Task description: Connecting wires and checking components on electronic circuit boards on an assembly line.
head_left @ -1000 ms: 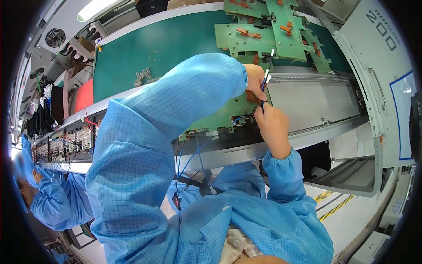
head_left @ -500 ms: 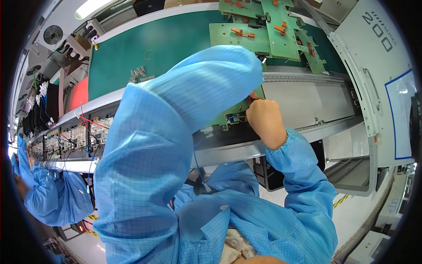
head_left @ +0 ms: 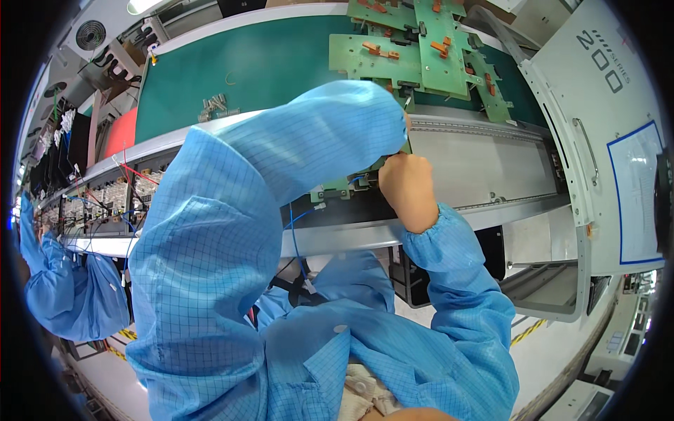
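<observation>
My right hand [head_left: 408,188] is closed in a fist at the right end of a green fixture board [head_left: 335,189] on the conveyor rail. Its fingertips point away from me, and what they grip is hidden. Across the board reaches my left arm in a blue sleeve [head_left: 323,133], its cuff close above the right hand. Only a sliver of my left hand [head_left: 408,122] shows past the cuff; its fingers are out of sight. From under the sleeve, a blue wire with a white connector [head_left: 320,206] lies along the board's near side.
Green fixture boards with orange clips [head_left: 442,59] are stacked on the green mat [head_left: 281,59] beyond my hands. Small metal parts [head_left: 216,107] lie on that mat. A white machine cabinet [head_left: 618,175] stands at right. Another person's blue sleeve [head_left: 53,281] is at far left.
The view has shifted slightly, so most things sit further left. More of the blue wire and its white connector shows beneath my left sleeve. Both hands stay at the board.
</observation>
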Tool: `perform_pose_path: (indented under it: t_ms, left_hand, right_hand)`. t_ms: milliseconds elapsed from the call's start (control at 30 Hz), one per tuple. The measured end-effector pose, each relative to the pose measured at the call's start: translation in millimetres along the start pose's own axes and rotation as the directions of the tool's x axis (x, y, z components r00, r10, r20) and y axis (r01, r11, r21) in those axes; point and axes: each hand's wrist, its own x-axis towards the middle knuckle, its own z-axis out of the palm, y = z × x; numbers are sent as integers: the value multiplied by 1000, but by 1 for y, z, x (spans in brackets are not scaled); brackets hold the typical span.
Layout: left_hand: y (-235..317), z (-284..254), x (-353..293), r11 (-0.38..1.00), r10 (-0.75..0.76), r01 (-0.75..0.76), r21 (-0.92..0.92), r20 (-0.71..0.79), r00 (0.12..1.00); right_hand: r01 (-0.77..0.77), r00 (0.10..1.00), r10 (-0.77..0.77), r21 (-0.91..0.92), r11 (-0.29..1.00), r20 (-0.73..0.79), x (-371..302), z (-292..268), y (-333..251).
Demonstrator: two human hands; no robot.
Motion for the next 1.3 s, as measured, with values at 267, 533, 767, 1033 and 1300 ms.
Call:
perform_pose_path:
  t_ms: [267, 533, 767, 1033, 1300]
  left_hand:
    - [17, -28, 14, 928, 189, -213, 306, 107, 976]
    - [0, -32, 18, 903, 370, -356, 240, -17, 929]
    - [-10, -19, 26, 853, 459, -427, 300, -44, 887]
    - [-28, -16, 11, 847, 532, -510, 150, -243, 811]
    - [-34, -52, -63, 999, 34, -33, -25, 45, 998]
  right_hand:
    - [9, 996, -21, 121, 993, 92, -8, -24, 34]
    - [-181, 980, 64, 709, 681, 189, 18, 22, 130]
    - [-405, 884, 268, 914, 33, 383, 57, 58, 130]
    - [-451, 882, 363, 764, 462, 301, 76, 102, 108]
    - [-370, 926, 204, 867, 334, 317, 79, 92, 119]
